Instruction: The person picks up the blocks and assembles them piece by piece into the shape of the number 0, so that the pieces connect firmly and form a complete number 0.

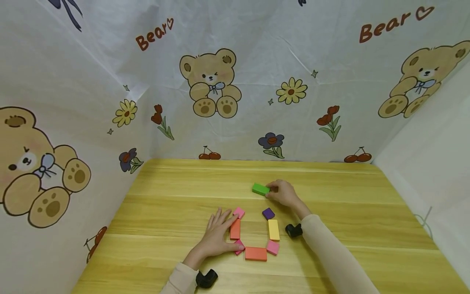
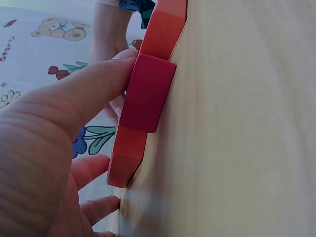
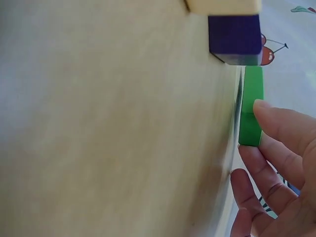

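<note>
My right hand pinches one end of a green rectangular block between thumb and fingers, close over the wood at the back. In the right wrist view, the thumb lies on the green face, with fingertips beneath. Spread out, my left hand touches the left blocks. Its thumb rests at a magenta block, and its index finger reaches an orange block and a pink block. A purple block, yellow block, second pink block and front orange block continue the U-shaped row.
The row's gap faces the back of the wooden table. Behind it hangs a white cloth printed with bears and flowers, which also runs down the left side. Black wrist devices sit beside the left sleeve and right sleeve.
</note>
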{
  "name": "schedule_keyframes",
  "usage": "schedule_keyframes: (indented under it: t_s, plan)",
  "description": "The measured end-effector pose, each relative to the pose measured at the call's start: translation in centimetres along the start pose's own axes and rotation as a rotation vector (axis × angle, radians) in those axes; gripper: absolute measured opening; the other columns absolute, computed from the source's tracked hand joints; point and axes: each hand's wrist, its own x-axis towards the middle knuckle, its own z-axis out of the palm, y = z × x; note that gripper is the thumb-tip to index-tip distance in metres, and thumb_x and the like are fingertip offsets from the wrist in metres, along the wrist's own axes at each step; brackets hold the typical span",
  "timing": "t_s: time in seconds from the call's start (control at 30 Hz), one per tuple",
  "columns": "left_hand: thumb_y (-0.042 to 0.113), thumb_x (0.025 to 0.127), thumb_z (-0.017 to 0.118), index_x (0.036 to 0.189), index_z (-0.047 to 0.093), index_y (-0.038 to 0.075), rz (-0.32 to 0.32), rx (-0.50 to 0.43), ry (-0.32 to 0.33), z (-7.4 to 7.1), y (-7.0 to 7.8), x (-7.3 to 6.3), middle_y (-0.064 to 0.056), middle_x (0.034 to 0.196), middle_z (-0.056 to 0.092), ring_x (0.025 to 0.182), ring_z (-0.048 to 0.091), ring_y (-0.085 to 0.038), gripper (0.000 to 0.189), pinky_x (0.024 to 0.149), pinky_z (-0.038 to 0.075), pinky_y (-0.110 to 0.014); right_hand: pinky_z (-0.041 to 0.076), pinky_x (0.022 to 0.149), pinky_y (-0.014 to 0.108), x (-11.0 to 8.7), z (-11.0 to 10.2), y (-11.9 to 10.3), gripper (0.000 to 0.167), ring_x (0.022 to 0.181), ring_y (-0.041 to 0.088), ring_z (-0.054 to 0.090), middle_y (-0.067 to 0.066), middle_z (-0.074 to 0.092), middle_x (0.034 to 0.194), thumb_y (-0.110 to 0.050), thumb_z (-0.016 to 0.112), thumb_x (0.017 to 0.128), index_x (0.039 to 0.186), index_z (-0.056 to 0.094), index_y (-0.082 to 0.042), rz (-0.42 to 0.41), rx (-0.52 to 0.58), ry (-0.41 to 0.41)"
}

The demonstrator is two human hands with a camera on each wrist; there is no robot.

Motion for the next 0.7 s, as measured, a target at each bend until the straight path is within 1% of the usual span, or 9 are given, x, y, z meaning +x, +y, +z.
schedule_keyframes:
  t_s: [0.17, 0.47, 0.7]
  plan:
    - [0.055, 0.073, 0.079, 0.153, 0.036, 0.016, -0.002, -0.008, 0.003, 0.0, 0.0, -0.1, -0.011, 0.161, 0.023, 0.151, -0.002, -0.040, 0.099, 0.119, -0.003, -0.060, 0.049, 0.081, 0.038, -0.5, -0.1, 0.1, 0.032, 0.090, 0.024, 0.059, 0.013, 0.067, 0.101, -0.013, 0.076, 0.084, 0.113, 0.071, 0.000, -0.021, 0.039, -0.013]
    - [0.055, 0.073, 0.080, 0.152, 0.036, 0.017, -0.008, -0.010, 0.002, 0.0, 0.2, -0.1, -0.011, 0.161, 0.023, 0.151, -0.001, -0.040, 0.099, 0.119, -0.002, -0.060, 0.051, 0.086, 0.043, -1.7, -0.4, -0.6, 0.031, 0.096, 0.026, 0.062, 0.012, 0.068, 0.105, -0.011, 0.076, 0.084, 0.113, 0.071, -0.002, -0.051, 0.092, -0.066]
    - [0.055, 0.073, 0.079, 0.152, 0.036, 0.016, -0.005, -0.009, 0.004, 0.0, 0.2, 0.0, -0.012, 0.161, 0.023, 0.151, -0.001, -0.040, 0.098, 0.118, -0.002, -0.061, 0.052, 0.087, 0.045, -2.3, -0.4, -0.7, 0.031, 0.098, 0.026, 0.063, 0.012, 0.068, 0.106, -0.011, 0.074, 0.085, 0.115, 0.071, -0.002, -0.079, 0.112, -0.082]
